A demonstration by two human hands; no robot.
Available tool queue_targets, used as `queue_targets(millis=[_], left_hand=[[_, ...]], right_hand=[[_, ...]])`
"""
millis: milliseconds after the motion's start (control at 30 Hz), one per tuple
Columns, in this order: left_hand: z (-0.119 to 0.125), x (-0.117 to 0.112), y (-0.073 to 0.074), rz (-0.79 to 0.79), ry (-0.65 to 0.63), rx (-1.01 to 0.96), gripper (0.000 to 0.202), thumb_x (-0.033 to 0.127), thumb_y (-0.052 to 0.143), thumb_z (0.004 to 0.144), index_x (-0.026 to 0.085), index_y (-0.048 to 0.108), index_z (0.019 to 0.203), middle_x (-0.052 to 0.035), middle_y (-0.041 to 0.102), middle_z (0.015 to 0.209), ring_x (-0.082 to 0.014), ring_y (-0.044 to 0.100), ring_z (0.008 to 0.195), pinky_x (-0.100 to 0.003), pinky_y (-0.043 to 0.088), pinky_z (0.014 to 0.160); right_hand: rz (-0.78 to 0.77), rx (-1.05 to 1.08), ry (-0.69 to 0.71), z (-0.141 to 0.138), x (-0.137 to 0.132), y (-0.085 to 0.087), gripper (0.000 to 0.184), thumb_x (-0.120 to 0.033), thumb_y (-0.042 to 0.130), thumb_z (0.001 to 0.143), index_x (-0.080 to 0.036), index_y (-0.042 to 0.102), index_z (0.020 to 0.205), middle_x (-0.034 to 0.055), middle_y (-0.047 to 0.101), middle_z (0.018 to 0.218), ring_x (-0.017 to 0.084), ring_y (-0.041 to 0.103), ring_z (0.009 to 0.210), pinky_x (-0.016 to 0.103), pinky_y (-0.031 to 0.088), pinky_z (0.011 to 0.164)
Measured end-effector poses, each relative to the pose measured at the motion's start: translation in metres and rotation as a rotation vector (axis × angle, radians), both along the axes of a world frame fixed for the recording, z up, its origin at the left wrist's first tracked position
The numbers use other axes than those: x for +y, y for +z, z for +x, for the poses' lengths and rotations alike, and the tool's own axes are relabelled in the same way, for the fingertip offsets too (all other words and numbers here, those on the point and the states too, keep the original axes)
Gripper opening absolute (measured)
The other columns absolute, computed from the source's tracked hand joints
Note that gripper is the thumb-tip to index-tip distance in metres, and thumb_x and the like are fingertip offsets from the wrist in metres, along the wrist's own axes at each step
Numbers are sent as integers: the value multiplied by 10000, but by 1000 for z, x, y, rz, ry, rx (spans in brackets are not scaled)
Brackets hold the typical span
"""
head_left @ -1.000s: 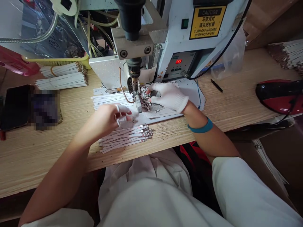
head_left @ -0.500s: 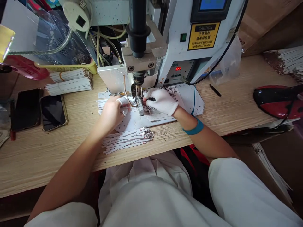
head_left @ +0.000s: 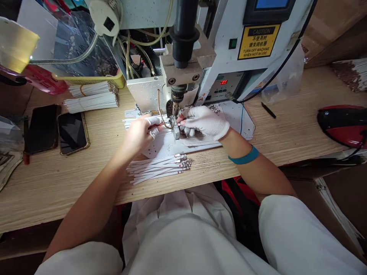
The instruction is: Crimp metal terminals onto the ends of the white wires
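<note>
**Under the press tip: one strip in hand, a small pile done**

Beneath the machine's tip (head_left: 175,104), both hands meet on the counter (head_left: 286,130).

- Left hand (head_left: 140,131): bare, white cots on the fingertips. Thumb and forefinger are pinched together on a white strip (head_left: 164,119), feeding its end to the tip.
- Right hand (head_left: 205,122): white glove, blue wristband (head_left: 243,157). Fingers are drawn together at the strip's end, just beside the tip. I cannot tell whether they clamp it or only steady it.

Progress (judgement): early to middle.
- Done: the strips with marked ends (head_left: 160,170), fanned out near the counter edge.
- Left: the flat stack of plain strips (head_left: 129,122) beside the left hand, plus the banded bundles (head_left: 91,100) at the back left.

Counts:
- Strips under the tip: 1.
- Strips in the fanned pile: roughly eight to ten; they overlap, so the exact figure is not readable.
- Banded bundles: 2.
- Phones (head_left: 73,131), lying side by side at the left: 2.
- Black pen (head_left: 268,110): 1.
- Small loose pieces (head_left: 214,109) behind the right hand: too many and too small to count.
</note>
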State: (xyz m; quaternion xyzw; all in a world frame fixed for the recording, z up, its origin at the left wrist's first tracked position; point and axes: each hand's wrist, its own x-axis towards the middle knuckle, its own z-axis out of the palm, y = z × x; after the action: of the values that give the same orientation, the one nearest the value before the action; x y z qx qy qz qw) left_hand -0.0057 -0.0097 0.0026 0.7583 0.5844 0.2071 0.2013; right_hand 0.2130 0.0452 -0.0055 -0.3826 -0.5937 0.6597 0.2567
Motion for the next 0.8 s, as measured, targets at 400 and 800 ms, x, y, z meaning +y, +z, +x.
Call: queue_targets(millis=[400,800], left_hand=[[-1,-1,-3,-348,57,-446,347,471,664,753,129,683,809,-32,657,746,-148,549,657,-228,406,561],[9,0,-4,-352,64,-478,360,468,700,721,120,669,808,-17,611,697,-121,496,618,-234,370,576]], right_hand=[[-18,-23,-13,-9,-6,5,92,-91,610,804,-143,551,851,8,559,689,53,488,463,165,360,326],[4,-5,-43,-11,-7,3,119,-62,599,778,-155,533,807,-21,512,630,50,453,441,172,346,325]])
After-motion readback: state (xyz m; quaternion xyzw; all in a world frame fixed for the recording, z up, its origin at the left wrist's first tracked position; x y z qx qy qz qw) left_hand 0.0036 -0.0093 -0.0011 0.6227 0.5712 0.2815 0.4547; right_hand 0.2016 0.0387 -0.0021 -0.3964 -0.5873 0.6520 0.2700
